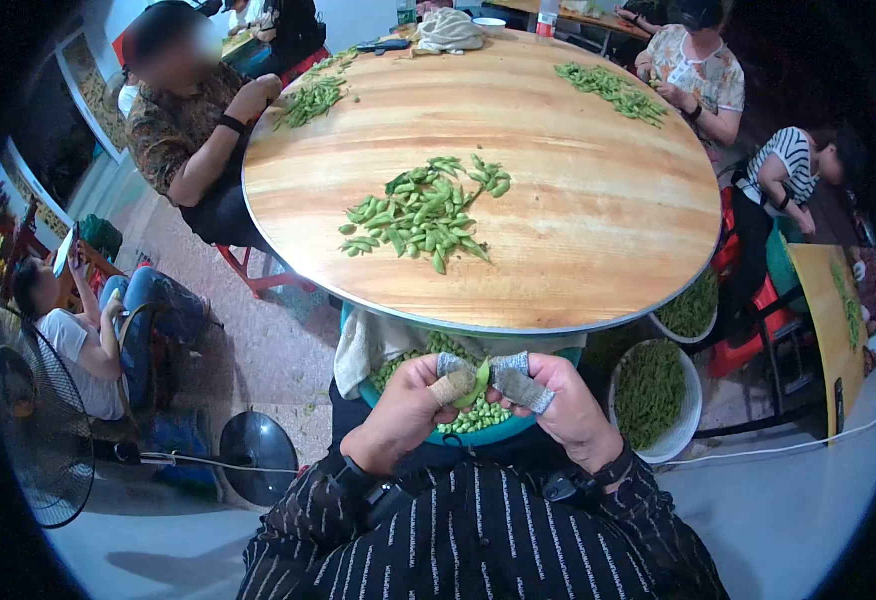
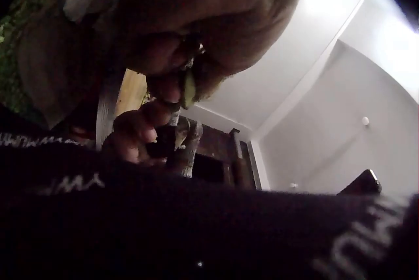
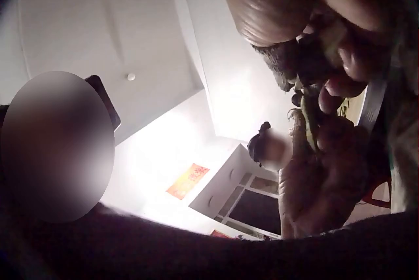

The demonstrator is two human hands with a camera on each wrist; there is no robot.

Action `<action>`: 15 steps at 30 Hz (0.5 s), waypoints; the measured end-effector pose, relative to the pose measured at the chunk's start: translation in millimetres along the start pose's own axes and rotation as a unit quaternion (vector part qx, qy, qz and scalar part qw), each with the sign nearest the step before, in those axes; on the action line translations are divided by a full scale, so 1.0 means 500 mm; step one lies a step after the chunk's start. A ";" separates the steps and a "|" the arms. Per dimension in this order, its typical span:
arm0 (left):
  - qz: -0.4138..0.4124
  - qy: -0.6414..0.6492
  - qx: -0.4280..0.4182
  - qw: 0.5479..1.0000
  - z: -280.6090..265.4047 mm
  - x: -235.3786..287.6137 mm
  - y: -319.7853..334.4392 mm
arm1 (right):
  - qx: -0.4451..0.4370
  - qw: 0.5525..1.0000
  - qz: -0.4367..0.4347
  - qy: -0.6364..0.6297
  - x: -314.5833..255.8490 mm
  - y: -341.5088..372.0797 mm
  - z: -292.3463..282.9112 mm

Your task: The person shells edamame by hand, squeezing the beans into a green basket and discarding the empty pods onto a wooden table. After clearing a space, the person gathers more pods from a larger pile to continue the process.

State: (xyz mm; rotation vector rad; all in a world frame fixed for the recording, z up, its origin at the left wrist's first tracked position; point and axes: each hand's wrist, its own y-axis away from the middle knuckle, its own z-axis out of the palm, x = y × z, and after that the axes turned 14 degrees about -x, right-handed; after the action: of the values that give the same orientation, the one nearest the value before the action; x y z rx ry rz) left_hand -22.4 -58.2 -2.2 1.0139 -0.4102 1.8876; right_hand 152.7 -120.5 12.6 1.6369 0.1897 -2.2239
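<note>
Pod (image 1: 481, 379) sits between my two grips in the head view, tilted, its upper end leaning towards one o'clock. My left grip (image 1: 405, 412) comes in from eight o'clock and has it pinched, the beige-wrapped thumb lying along its side. My right grip (image 1: 570, 412) comes in from four o'clock, its grey-covered fingertips drawn together on the pod's other side. Right below, at six o'clock, shelled beans (image 1: 475, 417) lie in the teal basin (image 1: 506, 434). Beyond the hands, between eleven and twelve o'clock, a heap of unshelled pods (image 1: 423, 218) lies on the wooden tabletop (image 1: 578, 220). At three o'clock a white tub (image 1: 697, 398) holds many more pods.

From the left wrist it is dim. I see the pod just under my left grip, at about seven o'clock from the palm, its greenish tip pointing down from clamped fingers. My other fingers are at eight o'clock from it, and whether they touch it I cannot tell from here.

From the right wrist the pod hangs nearly upright at six o'clock from my right grip, with my left hand below it. Shadow hides the exact contact there.
</note>
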 end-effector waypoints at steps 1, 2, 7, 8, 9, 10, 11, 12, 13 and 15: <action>0.002 -0.008 0.004 1.000 0.002 -0.001 0.001 | 0.009 1.000 0.010 -0.014 0.001 0.001 0.001; 0.002 -0.022 0.002 1.000 0.000 -0.001 0.000 | 0.013 1.000 0.004 -0.009 0.002 0.001 0.000; -0.013 -0.043 -0.004 0.999 -0.005 -0.007 -0.001 | 0.015 1.000 0.002 -0.022 0.006 0.004 -0.001; -0.014 -0.044 -0.003 0.999 -0.004 -0.009 -0.002 | 0.020 1.000 0.005 -0.023 0.006 0.004 0.000; -0.013 -0.046 0.000 0.999 -0.003 -0.011 -0.005 | 0.022 0.999 0.008 -0.023 0.006 0.003 0.000; -0.011 -0.049 0.007 0.999 -0.003 -0.013 -0.005 | 0.020 0.999 0.011 -0.024 0.005 0.000 0.001; 0.000 -0.057 0.000 0.998 -0.010 -0.016 -0.005 | 0.021 0.999 0.010 -0.024 0.004 -0.002 0.003; -0.001 -0.071 0.005 0.997 -0.009 -0.013 -0.003 | 0.022 0.999 0.010 -0.023 0.002 -0.003 0.004; -0.002 -0.084 0.010 0.996 -0.006 -0.011 -0.003 | 0.023 0.999 0.009 -0.022 0.001 -0.005 0.005; 0.001 -0.098 0.018 0.995 -0.004 -0.008 0.004 | 0.019 1.000 0.006 -0.011 0.005 -0.009 0.007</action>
State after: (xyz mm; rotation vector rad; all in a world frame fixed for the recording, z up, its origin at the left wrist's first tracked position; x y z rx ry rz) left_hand -24.1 -60.2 -6.6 1.2297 -0.4932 1.8097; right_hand 147.4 -118.3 10.6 1.6279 0.1318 -2.2501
